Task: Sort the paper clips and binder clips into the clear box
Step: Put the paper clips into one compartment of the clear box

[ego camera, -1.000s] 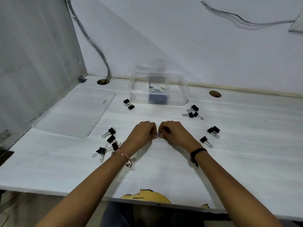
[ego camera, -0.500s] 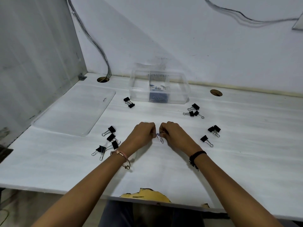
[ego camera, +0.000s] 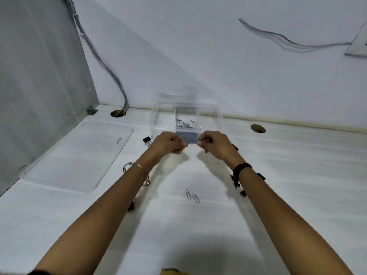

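The clear box [ego camera: 158,116] stands at the back of the white table, with several paper clips in its middle compartment. My left hand [ego camera: 169,142] and my right hand [ego camera: 213,143] are raised just in front of the box, a little apart. Each has its fingers pinched on a small silver paper clip. Two loose paper clips [ego camera: 191,196] lie side by side on the table between my forearms. A black binder clip [ego camera: 147,140] sits left of the box. My arms partly hide other binder clips [ego camera: 261,176] on both sides.
A clear lid [ego camera: 79,155] lies flat on the left. Two cable holes [ego camera: 118,113] [ego camera: 257,128] open near the back wall, and cables [ego camera: 111,72] run down the corner. A grey panel [ego camera: 39,76] closes the left side.
Both hands have lifted off the table, moved away from me toward the box and drawn apart. Two paper clips now show on the table where the hands were.
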